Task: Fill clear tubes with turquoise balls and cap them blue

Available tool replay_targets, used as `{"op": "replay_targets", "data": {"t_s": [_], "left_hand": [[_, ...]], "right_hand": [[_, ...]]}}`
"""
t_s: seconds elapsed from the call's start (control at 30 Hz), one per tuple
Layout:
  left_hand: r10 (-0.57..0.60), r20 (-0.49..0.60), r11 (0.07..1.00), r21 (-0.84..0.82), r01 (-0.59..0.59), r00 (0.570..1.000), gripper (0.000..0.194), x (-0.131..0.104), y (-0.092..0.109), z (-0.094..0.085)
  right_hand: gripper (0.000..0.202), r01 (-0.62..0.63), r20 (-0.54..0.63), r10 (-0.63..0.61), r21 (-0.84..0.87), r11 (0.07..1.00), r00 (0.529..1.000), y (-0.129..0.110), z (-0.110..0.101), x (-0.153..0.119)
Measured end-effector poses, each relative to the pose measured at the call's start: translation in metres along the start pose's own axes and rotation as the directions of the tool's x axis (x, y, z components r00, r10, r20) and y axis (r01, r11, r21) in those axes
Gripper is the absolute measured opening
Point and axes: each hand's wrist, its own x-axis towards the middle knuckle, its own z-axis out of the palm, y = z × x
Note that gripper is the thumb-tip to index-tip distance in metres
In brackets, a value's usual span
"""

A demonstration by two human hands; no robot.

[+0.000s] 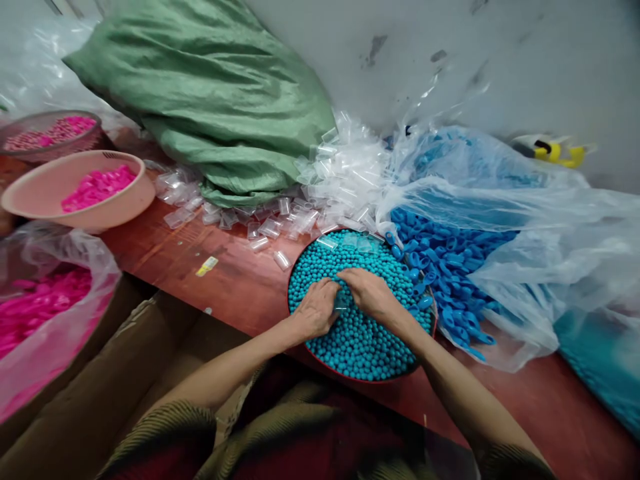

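Note:
A round red tray (361, 381) full of small turquoise balls (373, 343) sits in front of me on the red-brown table. Over the balls, my left hand (317, 308) is closed around a small transparent plastic tube (341, 301), partly hidden by the fingers. Beside it, my right hand (369, 291) has its fingertips pinched together close to the left fingers; whatever they hold is too small to make out. A few transparent pieces lie on the balls at the tray's far side. Blue plastic caps (457, 287) spill against the tray's right edge.
Transparent plastic pieces (345, 173) are heaped behind the tray, against a green sack (215, 100). Plastic sheeting (530, 267) covers blue parts at right. At left stand a pink basin (30, 190), another basin (93, 133) and a lined box of pink pieces (45, 307).

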Motion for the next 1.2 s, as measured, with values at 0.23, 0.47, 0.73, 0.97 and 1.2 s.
{"op": "replay_targets", "data": {"t_s": [0.23, 0.47, 0.73, 0.97, 1.2], "left_hand": [[-0.128, 0.055, 0.991, -0.027, 0.129, 0.99, 0.06, 0.009, 0.004, -0.008], [-0.111, 0.067, 0.991, -0.069, 0.115, 0.992, 0.05, 0.002, -0.004, -0.008], [-0.009, 0.029, 0.995, -0.104, 0.012, 1.0, 0.066, 0.009, -0.008, 0.003], [-0.064, 0.122, 0.989, -0.127, 0.08, 0.99, 0.091, 0.02, 0.0, 0.0], [-0.2, 0.197, 0.977, -0.033, 0.21, 0.96, 0.092, 0.03, 0.007, -0.01]], "right_hand": [[0.034, -0.236, -0.113, 0.209, -0.361, 0.902, 0.971, 0.029, -0.01, 0.076], [0.039, -0.131, -0.317, 0.097, -0.089, 0.987, 0.943, 0.043, -0.001, 0.033], [0.022, 0.006, -0.343, 0.098, 0.291, 0.957, 0.934, 0.019, 0.03, -0.021], [0.028, 0.051, -0.247, 0.019, 0.274, 0.96, 0.969, 0.027, 0.03, -0.019], [0.035, 0.022, -0.416, 0.156, 0.393, 0.919, 0.896, 0.018, 0.034, -0.017]]}}
